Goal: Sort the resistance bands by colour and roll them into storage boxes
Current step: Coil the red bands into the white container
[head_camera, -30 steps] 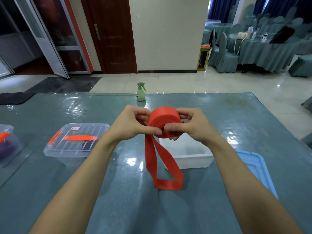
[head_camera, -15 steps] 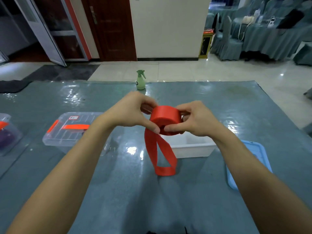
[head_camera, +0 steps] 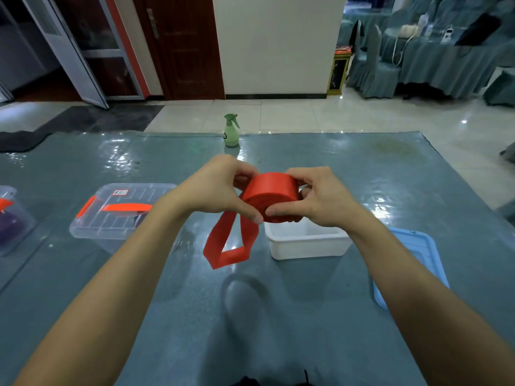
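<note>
Head view is looking down at both forearms reaching out over the bench, which is covered in a shiny teal sheet. Nearest thing hanging is the loose tail of the red band, a short loop dangling just above the sheet, so I'd say the rolling is nearly done. To finish it well, I reckon the trick is keeping the edges of the tail lined up with the coil so it isn't telescoping, and keeping steady tension while the last bit is going on.

The left hand is curled round the left side of the roll, thumb pressing on its near face and fingers wrapping behind. The right hand is pinching the other side the same way, thumb on the front. Both are closing firmly on the coil, not spread at all.

Right under the roll the open white box is sitting, probably where it's going. A blue lid is lying to its right, a clear lidded box with orange clips to the left, and a green spray bottle is standing at the far edge.
</note>
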{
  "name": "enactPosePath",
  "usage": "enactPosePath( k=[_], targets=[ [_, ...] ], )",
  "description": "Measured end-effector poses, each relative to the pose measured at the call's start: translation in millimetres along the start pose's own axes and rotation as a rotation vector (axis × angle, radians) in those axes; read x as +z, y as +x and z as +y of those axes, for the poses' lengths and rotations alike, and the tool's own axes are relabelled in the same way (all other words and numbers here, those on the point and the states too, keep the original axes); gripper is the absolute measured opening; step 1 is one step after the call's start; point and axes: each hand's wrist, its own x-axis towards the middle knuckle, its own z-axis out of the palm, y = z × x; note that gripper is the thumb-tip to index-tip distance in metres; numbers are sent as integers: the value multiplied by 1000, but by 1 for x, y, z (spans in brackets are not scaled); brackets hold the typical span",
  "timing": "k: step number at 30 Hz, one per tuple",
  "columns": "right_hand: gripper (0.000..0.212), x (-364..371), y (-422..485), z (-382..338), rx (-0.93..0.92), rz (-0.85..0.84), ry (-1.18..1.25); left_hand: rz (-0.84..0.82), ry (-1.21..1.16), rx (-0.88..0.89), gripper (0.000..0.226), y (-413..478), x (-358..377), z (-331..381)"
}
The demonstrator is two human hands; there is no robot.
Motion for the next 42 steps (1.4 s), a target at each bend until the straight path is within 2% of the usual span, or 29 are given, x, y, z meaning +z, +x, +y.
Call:
enactPosePath(
  k=[2,4,6,7,10,12,15,16,19,23,25,29,31,34,36,37,39,42],
  targets=[
    [51,1,0,-2,22,-24,-4,28,27,10,46,1,2,1],
    [62,4,2,-6,13,-62,-212,29,167,55,43,4,1,7],
    [60,6,4,-9,12,-46,-281,13,217,86,45,8,0,8],
    [56,6,4,-8,10,-25,-242,-5,175,68,51,8,-1,4],
    [46,9,-4,2,42,27,-105,-129,-61,-69,96,-1,2,-29],
    [41,15,-11,11,84,59,-20,-224,-144,-181,109,-16,25,-67],
    [45,29,-21,25,142,159,112,-368,-185,-367,89,-46,94,-124],
    [49,33,-24,30,163,192,164,-358,-201,-406,81,-56,120,-137],
    [50,43,-34,43,208,233,252,-127,-258,-492,63,-79,180,-163],
    [36,46,-43,54,233,287,280,108,-427,-548,47,-95,223,-173],
    [34,47,-46,56,242,313,298,144,-478,-564,47,-104,230,-177],
    [34,51,-49,57,257,332,338,42,-532,-547,58,-116,233,-185],
    [35,53,-48,59,263,338,337,92,-461,-575,46,-120,235,-187],
    [36,53,-48,64,288,351,287,464,-355,-698,23,-128,233,-197],
    [39,52,-49,69,320,348,242,708,-316,-770,18,-135,220,-209],
    [40,53,-49,71,332,336,220,769,-260,-780,17,-138,211,-217],
    [38,54,-49,74,341,296,159,801,-82,-750,17,-143,193,-232],
    [39,55,-45,75,328,219,26,781,144,-746,35,-147,173,-249]
  ],
)
